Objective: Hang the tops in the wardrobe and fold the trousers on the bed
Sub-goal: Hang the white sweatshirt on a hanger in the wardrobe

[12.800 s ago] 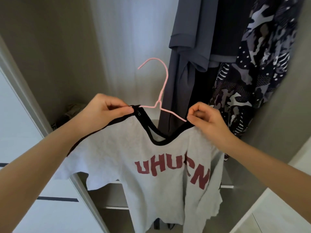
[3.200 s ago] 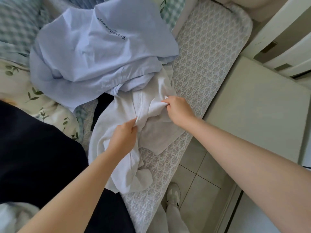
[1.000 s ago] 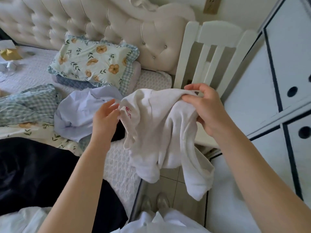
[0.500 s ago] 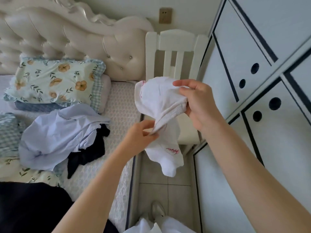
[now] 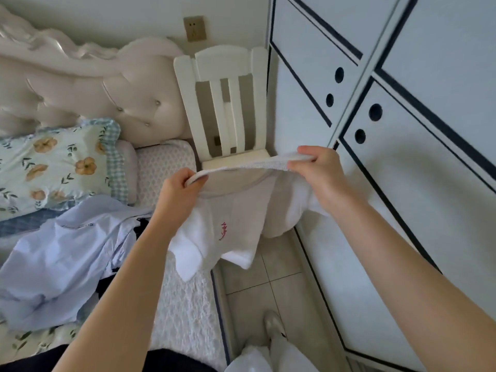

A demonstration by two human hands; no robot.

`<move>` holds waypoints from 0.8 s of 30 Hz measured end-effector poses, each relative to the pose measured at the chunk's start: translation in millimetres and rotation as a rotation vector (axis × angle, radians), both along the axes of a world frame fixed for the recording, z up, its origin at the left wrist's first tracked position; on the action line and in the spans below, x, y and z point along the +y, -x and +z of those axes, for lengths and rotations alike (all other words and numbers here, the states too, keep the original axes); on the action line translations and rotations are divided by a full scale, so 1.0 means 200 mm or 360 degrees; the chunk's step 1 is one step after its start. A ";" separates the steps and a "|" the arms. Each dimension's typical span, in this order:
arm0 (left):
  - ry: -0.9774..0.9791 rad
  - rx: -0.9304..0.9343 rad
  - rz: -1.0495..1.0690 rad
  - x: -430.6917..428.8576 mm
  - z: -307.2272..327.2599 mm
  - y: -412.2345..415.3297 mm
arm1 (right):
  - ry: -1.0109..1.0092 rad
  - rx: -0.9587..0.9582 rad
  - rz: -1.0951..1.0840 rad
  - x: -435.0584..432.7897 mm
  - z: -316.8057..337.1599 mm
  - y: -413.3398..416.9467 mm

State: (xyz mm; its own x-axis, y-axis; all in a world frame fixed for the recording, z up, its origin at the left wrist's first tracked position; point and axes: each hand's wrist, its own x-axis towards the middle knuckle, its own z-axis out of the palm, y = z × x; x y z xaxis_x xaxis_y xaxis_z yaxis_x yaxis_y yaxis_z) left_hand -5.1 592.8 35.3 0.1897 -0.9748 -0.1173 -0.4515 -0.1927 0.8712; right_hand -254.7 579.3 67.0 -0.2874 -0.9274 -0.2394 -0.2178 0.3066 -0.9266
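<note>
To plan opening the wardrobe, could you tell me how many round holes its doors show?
4: an upper pair of holes on the farther door, a lower pair on the nearer door; more may be out of frame.

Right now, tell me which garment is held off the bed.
The white top with red stitching: left hand and right hand hold its ribbed edge. The pale blue shirt lies on the bed.

White top (image 5: 236,218) stretched between left hand (image 5: 178,193) and right hand (image 5: 319,175)
</note>
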 end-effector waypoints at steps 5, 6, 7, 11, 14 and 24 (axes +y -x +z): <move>0.0206 0.0091 -0.0076 0.07 0.06 0.14 | -0.0284 0.0943 0.0197 0.24 -0.11 0.08; 0.0220 0.0100 -0.0113 0.09 0.07 0.17 | -0.0303 0.1096 0.0179 0.28 -0.13 0.10; 0.0240 0.0101 -0.0159 0.09 0.07 0.20 | -0.0308 0.1228 0.0134 0.33 -0.15 0.13; 0.0339 -0.0115 -0.0401 0.14 0.07 0.30 | -0.0370 0.1644 -0.0043 0.53 -0.17 0.23; 0.0370 -0.0284 -0.0584 0.19 0.06 0.38 | -0.0265 0.1862 -0.0161 0.68 -0.17 0.34; 0.0015 -0.0611 -0.0589 0.42 -0.05 0.68 | -0.0162 0.0939 -0.0218 1.28 -0.03 0.67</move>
State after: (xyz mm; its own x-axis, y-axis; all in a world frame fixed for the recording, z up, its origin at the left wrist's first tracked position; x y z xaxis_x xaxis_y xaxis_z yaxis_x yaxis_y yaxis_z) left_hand -140.2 677.2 25.8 -0.1396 -0.9853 -0.0982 -0.7746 0.0469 0.6306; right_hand -388.6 835.7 60.0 -0.5132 -0.8537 -0.0888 -0.6377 0.4485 -0.6262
